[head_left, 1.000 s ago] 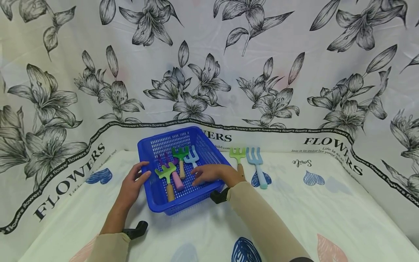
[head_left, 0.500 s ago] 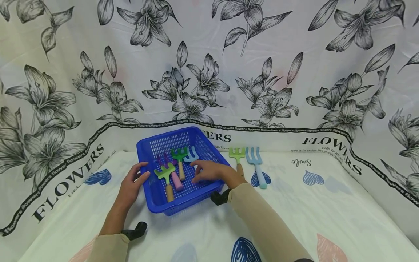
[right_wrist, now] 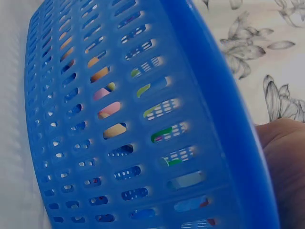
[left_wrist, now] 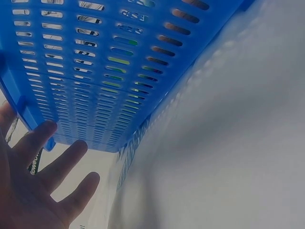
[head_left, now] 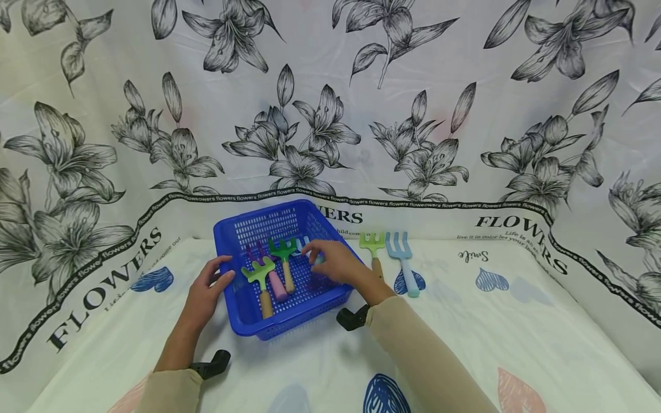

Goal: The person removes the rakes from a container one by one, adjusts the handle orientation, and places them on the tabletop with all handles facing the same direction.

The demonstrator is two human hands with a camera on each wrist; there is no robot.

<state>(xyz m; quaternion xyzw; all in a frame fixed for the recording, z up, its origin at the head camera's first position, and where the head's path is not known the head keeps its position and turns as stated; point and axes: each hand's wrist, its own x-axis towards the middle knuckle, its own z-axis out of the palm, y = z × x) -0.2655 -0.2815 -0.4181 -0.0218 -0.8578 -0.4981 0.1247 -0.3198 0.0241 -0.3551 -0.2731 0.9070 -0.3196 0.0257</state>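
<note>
A blue plastic basket [head_left: 248, 330] with slotted walls stands on the white cloth. My left hand [head_left: 203, 298] rests at its left rim, thumb and index fingertips at the edge; in the left wrist view the other fingers spread beside the outer wall. My right hand [head_left: 338, 264] reaches in over the right side and pinches a light blue hand fork [head_left: 301, 245], whose handle is mostly behind the fingers. Left of it in the basket lie a dark green fork [head_left: 284, 252] with a wooden handle, a purple fork with a pink handle [head_left: 277, 287], and a light green fork [head_left: 261, 278].
Right of the basket, a light green fork [head_left: 373, 244] and a larger light blue fork [head_left: 404, 258] lie side by side on the cloth. A flower-printed curtain [head_left: 423, 115] hangs behind. The right wrist view looks mostly at the basket's outer wall.
My right hand has risen slightly and moved right, its fingers closing on the light blue fork's handle and lifting it. The left hand has stayed at the rim.
</note>
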